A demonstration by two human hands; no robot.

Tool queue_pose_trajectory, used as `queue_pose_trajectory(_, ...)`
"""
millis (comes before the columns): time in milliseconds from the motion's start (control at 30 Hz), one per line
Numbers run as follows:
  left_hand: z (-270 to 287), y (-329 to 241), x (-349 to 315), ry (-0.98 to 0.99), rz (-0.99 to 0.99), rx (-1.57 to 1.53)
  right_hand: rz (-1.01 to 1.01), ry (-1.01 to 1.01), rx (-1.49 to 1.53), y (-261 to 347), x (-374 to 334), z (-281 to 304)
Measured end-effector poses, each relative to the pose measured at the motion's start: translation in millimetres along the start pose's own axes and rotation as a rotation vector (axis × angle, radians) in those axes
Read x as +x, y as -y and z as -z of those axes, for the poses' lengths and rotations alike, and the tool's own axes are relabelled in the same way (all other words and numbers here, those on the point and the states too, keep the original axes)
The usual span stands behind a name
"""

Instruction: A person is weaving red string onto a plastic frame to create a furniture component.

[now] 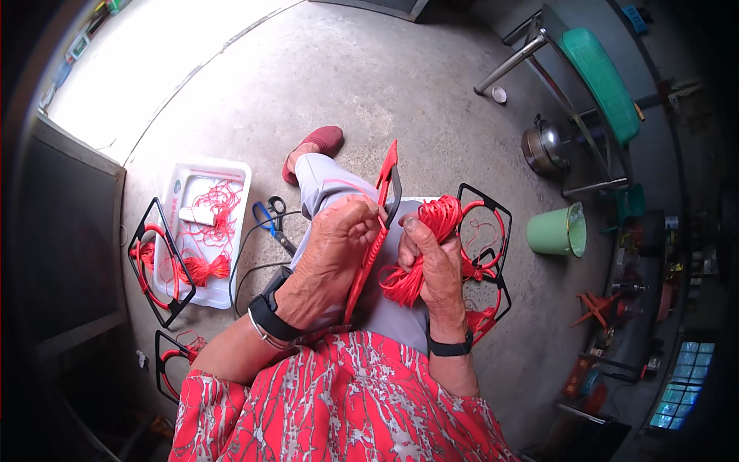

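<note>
A black frame wrapped in red cord [372, 254] stands nearly edge-on over my lap, its red tip pointing away from me. My left hand [332, 237] is closed at the frame's left side, thumb and fingers pinching a strand of red cord against it. A thin loop of that cord arcs above the knuckles. To the right, my right hand [435, 266] is wrapped round a thick bundle of red cord [440, 217], whose looped ends stick out above and below the fist. The bundle sits close beside the frame.
A white tray [243, 202] with loose red cord lies on the floor at left, a black frame [182, 302] against it. Blue-handled scissors [283, 237] lie near my leg. More black frames [504, 231] stand at right, near a green bucket [548, 232] and a metal pot [537, 150].
</note>
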State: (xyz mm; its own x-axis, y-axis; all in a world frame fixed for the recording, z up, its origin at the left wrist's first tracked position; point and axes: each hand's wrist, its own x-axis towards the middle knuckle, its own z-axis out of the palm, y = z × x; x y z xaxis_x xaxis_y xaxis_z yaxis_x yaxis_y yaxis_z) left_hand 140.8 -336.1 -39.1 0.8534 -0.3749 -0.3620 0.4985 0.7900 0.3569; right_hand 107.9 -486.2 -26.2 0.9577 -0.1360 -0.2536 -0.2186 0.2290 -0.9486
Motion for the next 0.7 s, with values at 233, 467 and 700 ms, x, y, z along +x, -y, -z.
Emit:
queue_pose_trajectory(233,-5.5,-5.0,-6.8,-0.078,-0.1,0.069,0.018,0.025,0.053,6.5,-7.3,-5.3)
queue_pose_trajectory(467,6.1,-8.4,-28.7,0.101,-0.38,0.38,-0.012,0.009,0.043,7.0,-10.8,-4.4)
queue_pose_trajectory(700,5.3,-9.2,-35.5,0.194,-0.796,0.928,-0.013,0.001,0.026,4.9,-11.0,-5.3)
